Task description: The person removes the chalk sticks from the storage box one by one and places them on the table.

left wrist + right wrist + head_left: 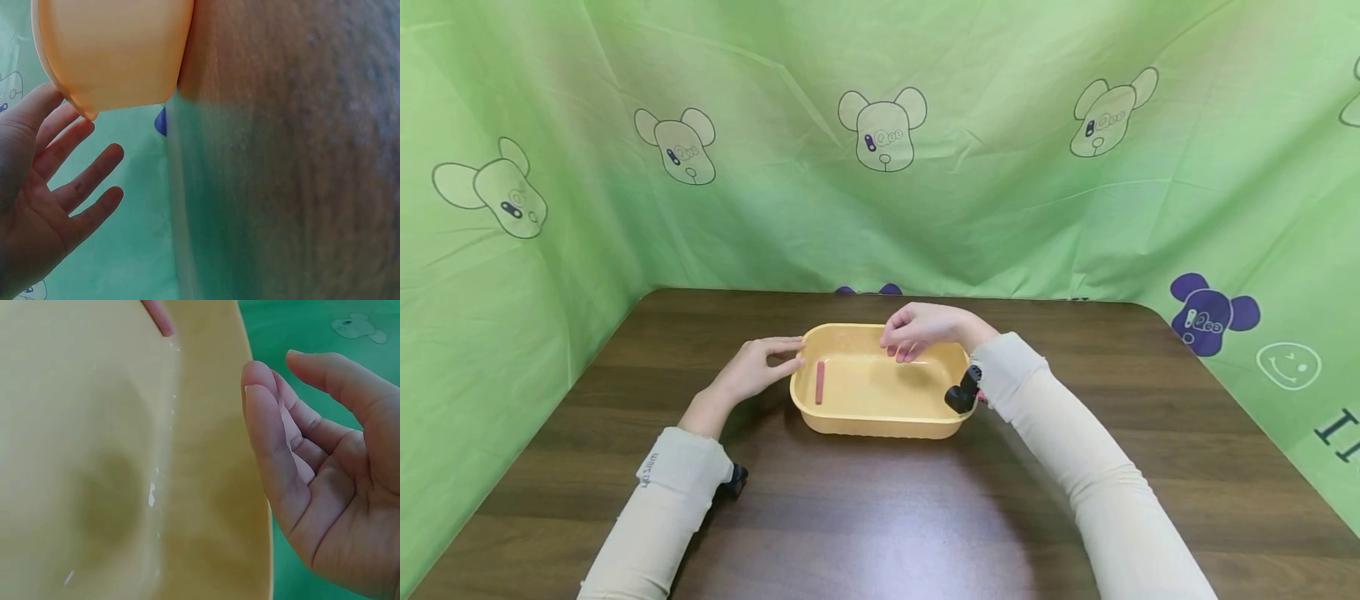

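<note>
A yellow plastic basin (880,423) sits on the table. Inside its left end lies a short reddish stick (820,383), whose tip also shows at the top of the right wrist view. My left hand (752,367) is at the basin's left end, its thumb and fingertips right at the rim; in the left wrist view the other fingers are spread. Over the far right part of the basin hangs my right hand (925,327). Its fingers (269,431) are loosely bent, the thumb stands apart from them, and nothing shows between them.
The brown wooden table (865,517) stretches around the basin. A green cloth (985,208) with printed bear heads hangs behind and on both sides. Black wrist cameras sit on both sleeves; the right one (962,392) overlaps the basin's right end.
</note>
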`<act>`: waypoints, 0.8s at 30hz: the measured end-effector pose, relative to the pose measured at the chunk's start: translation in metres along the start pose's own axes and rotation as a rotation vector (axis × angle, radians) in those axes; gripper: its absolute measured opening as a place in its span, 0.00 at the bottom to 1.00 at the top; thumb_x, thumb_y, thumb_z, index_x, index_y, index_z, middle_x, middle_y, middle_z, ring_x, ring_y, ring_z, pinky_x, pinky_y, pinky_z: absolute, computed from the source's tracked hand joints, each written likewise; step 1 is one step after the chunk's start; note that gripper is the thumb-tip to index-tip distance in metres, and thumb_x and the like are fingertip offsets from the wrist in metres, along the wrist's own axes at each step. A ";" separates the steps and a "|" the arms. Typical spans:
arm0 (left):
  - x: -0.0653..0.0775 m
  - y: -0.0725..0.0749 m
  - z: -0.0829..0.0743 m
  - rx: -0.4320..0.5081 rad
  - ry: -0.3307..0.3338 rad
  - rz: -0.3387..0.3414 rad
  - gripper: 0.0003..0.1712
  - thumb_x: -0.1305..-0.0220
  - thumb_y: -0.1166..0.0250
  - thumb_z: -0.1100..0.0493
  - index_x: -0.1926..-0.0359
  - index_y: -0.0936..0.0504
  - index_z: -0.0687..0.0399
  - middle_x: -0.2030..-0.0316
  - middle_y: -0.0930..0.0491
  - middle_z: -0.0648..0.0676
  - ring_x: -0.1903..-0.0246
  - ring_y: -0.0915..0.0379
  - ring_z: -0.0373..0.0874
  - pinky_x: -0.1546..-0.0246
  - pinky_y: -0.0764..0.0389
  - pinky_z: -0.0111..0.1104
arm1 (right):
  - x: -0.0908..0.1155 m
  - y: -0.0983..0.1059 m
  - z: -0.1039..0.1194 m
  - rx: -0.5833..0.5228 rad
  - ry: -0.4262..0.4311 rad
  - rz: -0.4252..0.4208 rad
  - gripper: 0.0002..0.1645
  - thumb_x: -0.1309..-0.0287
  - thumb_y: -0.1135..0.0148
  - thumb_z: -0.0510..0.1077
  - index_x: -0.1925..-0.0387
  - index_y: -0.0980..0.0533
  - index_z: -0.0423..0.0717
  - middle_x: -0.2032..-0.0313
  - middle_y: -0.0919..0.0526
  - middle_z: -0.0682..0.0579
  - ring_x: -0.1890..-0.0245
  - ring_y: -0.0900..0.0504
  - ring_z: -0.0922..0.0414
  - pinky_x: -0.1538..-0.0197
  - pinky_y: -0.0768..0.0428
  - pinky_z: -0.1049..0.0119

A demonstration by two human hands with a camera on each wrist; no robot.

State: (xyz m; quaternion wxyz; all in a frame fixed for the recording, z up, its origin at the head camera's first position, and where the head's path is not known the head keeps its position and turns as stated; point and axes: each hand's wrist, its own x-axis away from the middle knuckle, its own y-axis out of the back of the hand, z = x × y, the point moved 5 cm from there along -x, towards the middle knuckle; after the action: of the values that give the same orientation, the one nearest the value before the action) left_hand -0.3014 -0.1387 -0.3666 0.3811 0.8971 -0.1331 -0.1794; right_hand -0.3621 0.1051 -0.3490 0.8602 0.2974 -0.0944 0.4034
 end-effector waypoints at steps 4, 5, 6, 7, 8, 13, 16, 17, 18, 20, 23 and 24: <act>-0.001 0.000 0.001 0.002 0.001 -0.003 0.23 0.39 0.37 0.56 0.43 0.23 0.59 0.42 0.25 0.60 0.44 0.26 0.54 0.41 0.27 0.46 | -0.014 -0.006 0.001 0.016 -0.014 0.026 0.19 0.38 0.47 0.40 0.53 0.28 0.28 0.71 0.19 0.54 0.72 0.19 0.63 0.62 0.17 0.70; -0.001 0.000 0.001 0.002 0.000 -0.003 0.23 0.39 0.37 0.56 0.43 0.24 0.59 0.42 0.25 0.60 0.44 0.26 0.54 0.41 0.27 0.46 | -0.017 -0.008 0.002 0.019 -0.018 0.031 0.18 0.38 0.47 0.40 0.53 0.28 0.28 0.71 0.19 0.53 0.73 0.19 0.63 0.62 0.17 0.71; -0.001 -0.001 0.001 0.001 0.000 -0.003 0.23 0.39 0.37 0.56 0.43 0.24 0.59 0.42 0.25 0.60 0.44 0.26 0.54 0.41 0.27 0.46 | -0.021 -0.011 0.002 0.024 -0.022 0.037 0.18 0.38 0.47 0.41 0.53 0.27 0.29 0.71 0.19 0.53 0.73 0.19 0.63 0.62 0.17 0.71; -0.001 -0.001 0.001 -0.002 -0.001 -0.004 0.23 0.39 0.37 0.56 0.43 0.23 0.59 0.42 0.25 0.60 0.44 0.26 0.54 0.41 0.27 0.46 | -0.024 -0.013 0.002 0.034 -0.026 0.041 0.17 0.38 0.47 0.41 0.54 0.27 0.30 0.71 0.19 0.54 0.72 0.19 0.64 0.62 0.17 0.71; -0.001 -0.001 0.001 -0.004 -0.002 -0.004 0.23 0.39 0.37 0.56 0.43 0.23 0.59 0.42 0.25 0.60 0.44 0.26 0.54 0.41 0.27 0.46 | -0.027 -0.015 0.003 0.038 -0.030 0.045 0.17 0.38 0.46 0.41 0.54 0.27 0.30 0.70 0.19 0.54 0.73 0.19 0.64 0.62 0.17 0.71; 0.000 0.000 0.001 -0.009 0.001 -0.007 0.23 0.39 0.37 0.56 0.43 0.23 0.59 0.42 0.25 0.60 0.43 0.27 0.54 0.40 0.28 0.46 | -0.041 -0.028 0.005 0.061 -0.051 0.079 0.14 0.39 0.44 0.42 0.57 0.25 0.34 0.70 0.17 0.53 0.73 0.19 0.64 0.63 0.18 0.71; 0.000 0.000 0.000 -0.013 0.001 -0.012 0.23 0.39 0.37 0.56 0.43 0.23 0.59 0.42 0.25 0.60 0.43 0.27 0.54 0.40 0.28 0.46 | -0.048 -0.035 0.007 0.047 -0.064 0.105 0.12 0.38 0.44 0.42 0.59 0.25 0.36 0.71 0.17 0.53 0.74 0.19 0.64 0.63 0.18 0.72; 0.000 0.000 0.000 -0.016 0.000 -0.012 0.23 0.39 0.37 0.56 0.43 0.23 0.59 0.42 0.25 0.60 0.42 0.27 0.54 0.40 0.28 0.46 | -0.051 -0.038 0.007 0.038 -0.070 0.111 0.12 0.38 0.44 0.42 0.59 0.25 0.36 0.71 0.17 0.53 0.74 0.20 0.64 0.64 0.18 0.72; 0.000 0.000 0.000 -0.019 0.000 -0.013 0.23 0.39 0.37 0.56 0.43 0.23 0.58 0.42 0.25 0.60 0.42 0.28 0.54 0.39 0.29 0.46 | -0.053 -0.040 0.007 0.028 -0.076 0.113 0.11 0.38 0.44 0.41 0.60 0.25 0.37 0.72 0.17 0.53 0.75 0.20 0.64 0.64 0.18 0.72; -0.001 0.000 0.000 -0.024 -0.001 -0.013 0.23 0.39 0.37 0.56 0.43 0.23 0.58 0.42 0.25 0.60 0.41 0.29 0.54 0.39 0.29 0.46 | -0.058 -0.044 0.008 0.020 -0.080 0.119 0.10 0.38 0.45 0.41 0.61 0.25 0.37 0.73 0.17 0.53 0.75 0.20 0.64 0.65 0.18 0.72; -0.001 0.001 -0.001 -0.024 -0.001 -0.014 0.23 0.39 0.36 0.56 0.43 0.23 0.58 0.42 0.25 0.60 0.40 0.30 0.54 0.38 0.30 0.46 | -0.065 -0.049 0.010 0.019 -0.082 0.126 0.10 0.38 0.45 0.41 0.61 0.25 0.38 0.75 0.18 0.54 0.76 0.20 0.64 0.66 0.18 0.73; -0.001 0.001 -0.002 -0.023 0.000 -0.015 0.24 0.40 0.36 0.56 0.43 0.23 0.58 0.42 0.25 0.60 0.40 0.30 0.54 0.38 0.31 0.46 | -0.067 -0.050 0.011 0.024 -0.082 0.130 0.10 0.37 0.45 0.41 0.61 0.24 0.38 0.75 0.18 0.54 0.77 0.20 0.64 0.66 0.18 0.73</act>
State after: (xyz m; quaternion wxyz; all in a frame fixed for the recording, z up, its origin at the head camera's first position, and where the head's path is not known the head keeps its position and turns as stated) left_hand -0.3014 -0.1378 -0.3647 0.3899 0.8937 -0.1243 -0.1838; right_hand -0.3674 0.0312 -0.3891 0.8240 0.3173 -0.1436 0.4469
